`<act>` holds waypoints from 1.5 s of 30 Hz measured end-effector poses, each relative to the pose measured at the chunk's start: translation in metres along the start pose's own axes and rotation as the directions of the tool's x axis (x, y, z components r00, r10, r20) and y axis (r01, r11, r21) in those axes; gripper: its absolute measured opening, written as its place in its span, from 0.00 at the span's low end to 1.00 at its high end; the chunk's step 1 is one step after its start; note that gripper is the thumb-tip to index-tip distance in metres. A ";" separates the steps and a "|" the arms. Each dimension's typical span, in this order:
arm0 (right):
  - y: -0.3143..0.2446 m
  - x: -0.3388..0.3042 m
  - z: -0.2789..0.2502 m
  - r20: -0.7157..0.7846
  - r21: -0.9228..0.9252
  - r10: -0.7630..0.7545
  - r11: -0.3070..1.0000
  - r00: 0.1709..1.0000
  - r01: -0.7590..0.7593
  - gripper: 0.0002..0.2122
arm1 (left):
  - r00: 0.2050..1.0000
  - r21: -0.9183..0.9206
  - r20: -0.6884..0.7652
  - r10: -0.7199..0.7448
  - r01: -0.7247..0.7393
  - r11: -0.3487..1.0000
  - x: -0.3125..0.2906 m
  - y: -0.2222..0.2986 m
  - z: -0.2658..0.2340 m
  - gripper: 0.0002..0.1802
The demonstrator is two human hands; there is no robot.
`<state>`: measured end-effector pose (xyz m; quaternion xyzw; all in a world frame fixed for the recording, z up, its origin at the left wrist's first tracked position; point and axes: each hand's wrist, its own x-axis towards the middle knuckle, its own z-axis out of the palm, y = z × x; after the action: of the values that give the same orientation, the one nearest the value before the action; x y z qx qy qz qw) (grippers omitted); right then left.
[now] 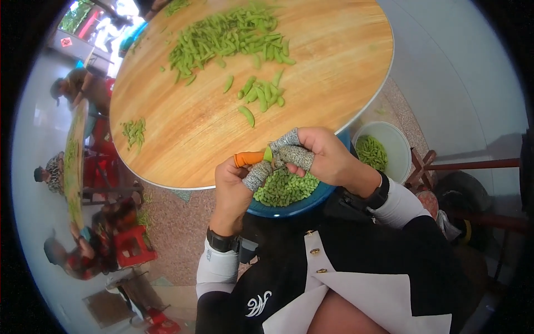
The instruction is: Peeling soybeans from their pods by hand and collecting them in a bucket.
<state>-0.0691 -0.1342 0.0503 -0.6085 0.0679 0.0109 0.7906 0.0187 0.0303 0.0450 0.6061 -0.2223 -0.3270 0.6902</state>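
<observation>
Between the fingertips of both hands is a green bean pod [268, 153], partly covered by the fingers. My left hand [236, 181] pinches it from the left, with an orange cover on one finger and a grey knitted cover on another. My right hand [322, 156] closes on it from the right, its covered fingers in grey knit. Just below the hands, a blue basin [311, 203] holds many shelled green beans [285, 188]. Whether a bean is coming out of the pod is hidden by the fingers.
Ahead stands a round wooden table [183, 131] with a large heap of pods [222, 39], a small pile of pods [262, 92] and scraps [133, 133]. A white bucket [397, 161] of pods [371, 153] is at right. Other people sit at a long table [75, 167] at left, near a red stool [133, 245].
</observation>
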 end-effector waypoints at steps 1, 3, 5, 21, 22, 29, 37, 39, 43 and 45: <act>0.001 -0.001 -0.001 -0.002 0.000 0.001 1.000 1.000 -0.001 0.07 | 1.000 -0.007 0.001 -0.009 0.009 1.000 0.000 0.001 0.002 0.10; 0.004 -0.002 -0.002 -0.021 -0.035 -0.011 0.999 1.000 0.010 0.06 | 1.000 -0.001 0.011 -0.005 0.005 1.000 0.001 -0.001 0.002 0.11; 0.004 -0.002 -0.001 -0.026 -0.040 -0.006 0.999 1.000 0.004 0.06 | 1.000 0.003 0.019 0.001 -0.001 1.000 0.001 -0.002 0.002 0.11; 0.013 -0.002 -0.002 -0.122 -0.104 -0.144 0.986 0.982 0.132 0.04 | 0.993 -0.079 0.110 -0.053 0.062 0.995 0.005 -0.008 0.006 0.12; 0.012 -0.001 -0.002 -0.121 -0.103 -0.147 0.985 0.982 0.135 0.04 | 0.988 -0.084 0.118 -0.097 0.107 0.991 0.007 -0.010 0.004 0.13; 0.008 -0.003 -0.005 -0.185 -0.032 -0.026 0.999 0.982 0.020 0.04 | 0.912 0.816 0.213 0.349 -0.363 0.451 0.003 -0.005 0.017 0.20; 0.014 -0.002 -0.004 -0.071 0.091 0.056 0.995 0.996 -0.049 0.04 | 0.908 0.667 0.105 0.406 -0.367 0.648 0.002 -0.024 0.016 0.06; 0.016 -0.001 -0.002 -0.072 0.063 -0.048 0.997 0.996 0.052 0.04 | 0.917 0.456 0.064 0.393 -0.377 0.806 0.003 -0.028 0.017 0.09; 0.025 0.002 -0.002 -0.041 -0.040 -0.262 0.965 0.964 0.261 0.04 | 0.998 -0.156 -0.038 0.051 -0.056 0.986 -0.001 -0.028 0.019 0.17; 0.026 0.003 -0.010 0.062 -0.135 -0.356 0.923 0.932 0.361 0.06 | 0.993 -0.377 0.085 -0.086 0.113 0.919 0.000 -0.022 0.015 0.17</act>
<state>-0.0694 -0.1369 0.0226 -0.6657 -0.0601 -0.1179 0.7344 0.0038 0.0186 0.0259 0.4595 -0.1465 -0.4187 0.7695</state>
